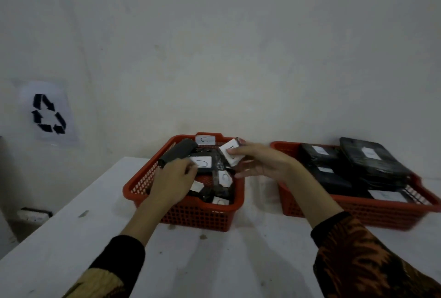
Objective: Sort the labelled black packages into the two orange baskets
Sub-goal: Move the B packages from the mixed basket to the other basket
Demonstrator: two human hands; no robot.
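Two orange baskets stand on the white table. The left basket [191, 214] has a white tag marked "U" [205, 140] on its far rim and holds several black packages with white labels. My left hand [171, 178] is inside it, gripping a black package [179, 152] that tilts up over the far left corner. My right hand [260, 161] hovers over that basket's right rim, fingers curled round a black package whose white label [230, 152] faces up. The right basket [346, 214] holds several larger black packages [372, 161], stacked flat.
The white table [83, 238] ends at a left edge with a drop beyond it. A wall stands close behind the baskets, with a recycling-symbol sheet [49, 113] at left. A small white and black object [33, 215] lies low beyond the table's left edge.
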